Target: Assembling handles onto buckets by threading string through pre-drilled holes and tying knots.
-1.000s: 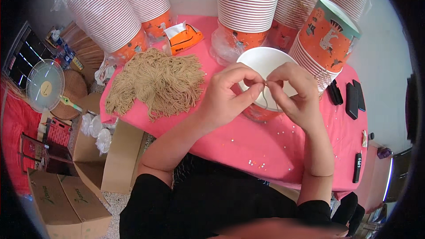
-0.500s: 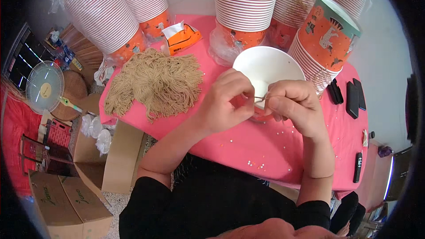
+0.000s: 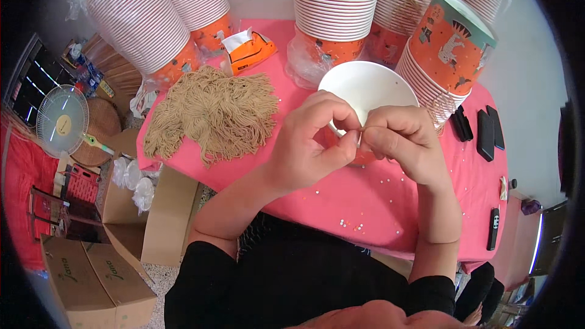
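Observation:
My left hand point(image 3: 311, 143) and my right hand point(image 3: 403, 143) meet in front of an open white paper bucket point(image 3: 390, 82), over its near side. Thumb and forefinger of each hand are pinched together. A thin brownish string point(image 3: 361, 132) runs between the fingertips; most of it is hidden by the fingers. The bucket stands upright on the pink tablecloth point(image 3: 390, 213), and its inside looks white. Left of my left hand lies a heap of tan strings point(image 3: 213, 113), cut in loose lengths.
Tall stacks of paper buckets, one left point(image 3: 140, 12), one mid-back point(image 3: 336, 6) and one right point(image 3: 451, 45), line the far side. An orange tissue pack point(image 3: 251, 52) lies near the heap. Dark phones point(image 3: 485, 134) rest at right. Open cardboard boxes point(image 3: 164, 213) and a fan point(image 3: 63, 122) stand left.
My hands have come closer together, the left fingertips moving right to the right fingertips. Less of the string shows between them now.

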{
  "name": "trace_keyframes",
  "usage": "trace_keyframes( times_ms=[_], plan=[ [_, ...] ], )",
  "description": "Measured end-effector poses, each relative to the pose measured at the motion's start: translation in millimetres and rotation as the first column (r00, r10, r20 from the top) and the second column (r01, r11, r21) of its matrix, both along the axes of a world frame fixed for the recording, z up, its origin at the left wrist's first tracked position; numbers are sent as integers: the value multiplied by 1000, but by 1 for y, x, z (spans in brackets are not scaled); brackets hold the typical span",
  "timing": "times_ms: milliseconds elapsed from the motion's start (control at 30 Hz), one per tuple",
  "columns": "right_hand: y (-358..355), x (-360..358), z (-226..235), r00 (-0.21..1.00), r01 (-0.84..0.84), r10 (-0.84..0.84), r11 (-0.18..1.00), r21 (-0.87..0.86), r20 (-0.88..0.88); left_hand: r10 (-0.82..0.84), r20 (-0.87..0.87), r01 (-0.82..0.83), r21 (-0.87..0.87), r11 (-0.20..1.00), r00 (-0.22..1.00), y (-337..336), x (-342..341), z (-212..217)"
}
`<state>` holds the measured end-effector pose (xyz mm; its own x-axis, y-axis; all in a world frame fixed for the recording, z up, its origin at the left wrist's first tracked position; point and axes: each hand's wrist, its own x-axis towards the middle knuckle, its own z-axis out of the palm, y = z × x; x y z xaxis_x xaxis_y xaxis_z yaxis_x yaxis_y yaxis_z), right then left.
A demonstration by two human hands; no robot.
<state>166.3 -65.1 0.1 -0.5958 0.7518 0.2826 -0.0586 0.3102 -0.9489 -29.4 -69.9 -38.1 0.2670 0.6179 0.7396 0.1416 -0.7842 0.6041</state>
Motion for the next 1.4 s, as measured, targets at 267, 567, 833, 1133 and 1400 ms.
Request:
trace_keyframes(
  times_ms=[267,567,833,1133,1400],
  plan=[
    [6,4,-9,899,-82,40,993,-80,-436,101,-124,-96,44,994,987,5,-10,-2],
    [18,36,13,810,83,25,984,157,-586,157,-265,-163,-1,987,951,18,-24,-25],
    [25,36,12,825,82,11,987,140,-565,285,-47,-272,178,946,957,8,-25,-21],
    [25,37,13,817,116,-21,985,128,-576,183,-293,-116,230,966,939,-20,34,-42],
    [31,47,15,816,106,39,971,216,-577,163,-313,-83,254,964,936,-11,16,-46]
  ],
)
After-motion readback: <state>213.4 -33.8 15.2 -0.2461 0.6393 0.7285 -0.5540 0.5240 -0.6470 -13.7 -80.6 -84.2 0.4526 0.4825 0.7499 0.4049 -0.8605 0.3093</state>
